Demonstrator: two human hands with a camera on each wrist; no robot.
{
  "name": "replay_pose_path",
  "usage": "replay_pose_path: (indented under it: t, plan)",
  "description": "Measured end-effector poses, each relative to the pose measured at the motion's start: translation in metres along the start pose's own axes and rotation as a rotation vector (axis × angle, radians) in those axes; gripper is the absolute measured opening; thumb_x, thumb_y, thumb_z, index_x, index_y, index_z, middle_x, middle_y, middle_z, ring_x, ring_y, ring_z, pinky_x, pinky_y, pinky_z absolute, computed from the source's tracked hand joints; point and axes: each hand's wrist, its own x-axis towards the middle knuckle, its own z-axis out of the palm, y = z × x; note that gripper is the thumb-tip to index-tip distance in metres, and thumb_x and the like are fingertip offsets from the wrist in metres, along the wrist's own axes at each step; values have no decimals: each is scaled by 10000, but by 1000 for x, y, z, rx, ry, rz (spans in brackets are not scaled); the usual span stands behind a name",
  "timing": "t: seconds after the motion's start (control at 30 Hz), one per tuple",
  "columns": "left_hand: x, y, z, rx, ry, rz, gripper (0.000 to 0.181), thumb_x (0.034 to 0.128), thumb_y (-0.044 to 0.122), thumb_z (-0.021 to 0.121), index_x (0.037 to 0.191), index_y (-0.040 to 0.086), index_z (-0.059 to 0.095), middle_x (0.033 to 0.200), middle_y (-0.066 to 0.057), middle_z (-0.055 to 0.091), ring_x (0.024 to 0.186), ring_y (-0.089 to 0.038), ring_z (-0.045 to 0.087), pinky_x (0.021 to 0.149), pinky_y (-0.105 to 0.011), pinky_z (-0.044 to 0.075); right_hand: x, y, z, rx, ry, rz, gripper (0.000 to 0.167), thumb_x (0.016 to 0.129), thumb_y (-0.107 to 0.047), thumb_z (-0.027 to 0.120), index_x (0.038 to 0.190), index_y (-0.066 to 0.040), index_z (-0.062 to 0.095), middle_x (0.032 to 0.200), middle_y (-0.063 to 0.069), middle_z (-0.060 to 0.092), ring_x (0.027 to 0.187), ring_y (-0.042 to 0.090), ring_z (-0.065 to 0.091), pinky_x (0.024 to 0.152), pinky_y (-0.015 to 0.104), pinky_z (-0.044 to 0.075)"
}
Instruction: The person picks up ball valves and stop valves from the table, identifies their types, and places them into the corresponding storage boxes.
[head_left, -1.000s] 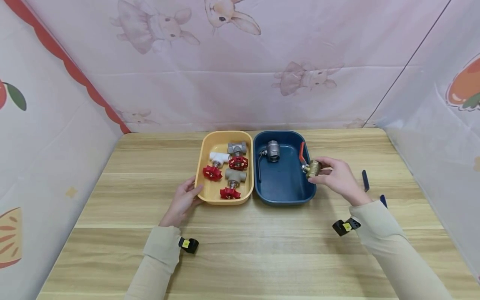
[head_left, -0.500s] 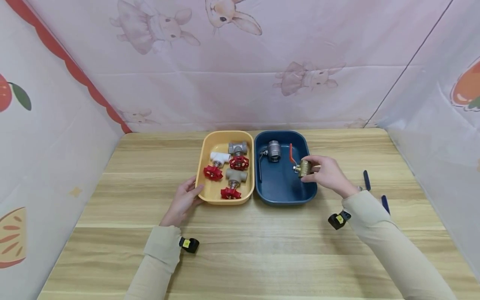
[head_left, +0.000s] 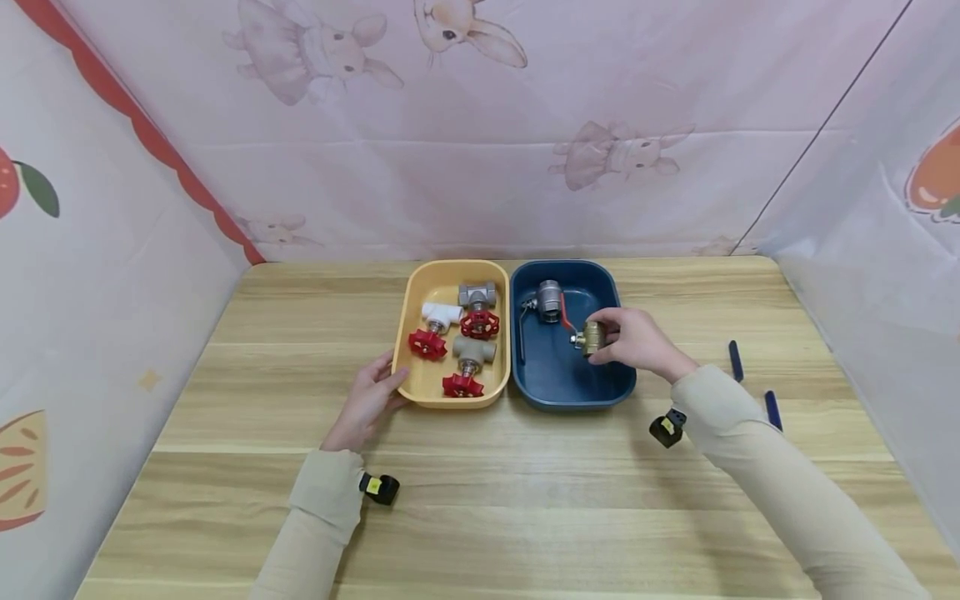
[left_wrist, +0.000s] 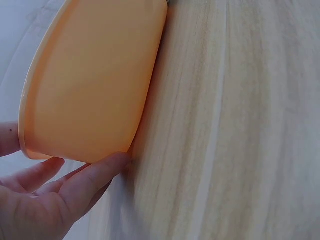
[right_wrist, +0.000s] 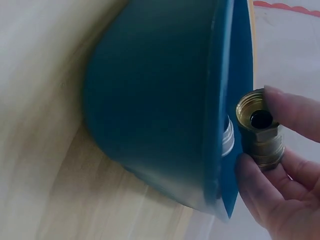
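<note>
One brass valve point(head_left: 594, 339), two trays point(head_left: 555, 375)

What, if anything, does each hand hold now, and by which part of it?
The right hand holds the brass valve by its body, not its red lever; the left hand grips the yellow tray at its near left corner.

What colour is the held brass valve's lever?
The lever is red; the head view shows it best.

Brass valve point(head_left: 593, 339) over blue tray point(head_left: 551, 371)
</note>
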Motion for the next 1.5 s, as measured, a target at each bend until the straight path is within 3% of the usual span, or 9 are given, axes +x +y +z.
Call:
replay_pose_path:
  t: [0.33,0.6,0.9,1.03,1.23,1.5]
  plan:
    - [2,-3,0,2,9,7,562,946,132,485,1449,136,234,1417,-146,336,1196,-301,448,867,-357,500,11,-9,5,-109,-41,-36,480,644,-65,805,1064,31,595,901,118,605,763,222,541,667,318,506]
    - [-18,17,9,35,-13,25,590,949,148,482,1452,73,183,1433,-231,262,1238,-367,377,933,-407,449,20,-12,7,-161,-58,-64,448,618,-93,825,1000,15,619,832,87,610,700,199,530,623,293,486]
    - [-25,24,13,2,-4,10,552,957,69,432,1451,69,185,1427,-212,287,1231,-353,393,947,-414,439,27,-19,8,-197,-90,-54,444,622,-89,818,1004,26,624,818,93,612,694,207,521,627,306,477]
    - [-23,21,11,22,-8,15,559,956,87,442,1453,81,186,1426,-198,299,1226,-332,407,933,-379,453,31,-19,9,-223,-114,-52,448,631,-95,814,1016,35,625,824,100,615,700,211,529,631,309,487]
    - [-9,9,5,14,-4,-7,562,951,121,463,1454,145,214,1423,-134,333,1203,-273,447,865,-305,500,37,-22,6,-265,-144,-58,443,626,-104,812,1006,36,633,790,87,621,677,197,533,617,309,490]
    - [0,1,0,-7,6,-16,566,943,116,481,1450,158,233,1419,-130,341,1198,-274,452,863,-320,503,41,-26,6,-324,-201,-80,406,632,-98,795,983,35,638,792,78,612,677,188,523,604,300,482]
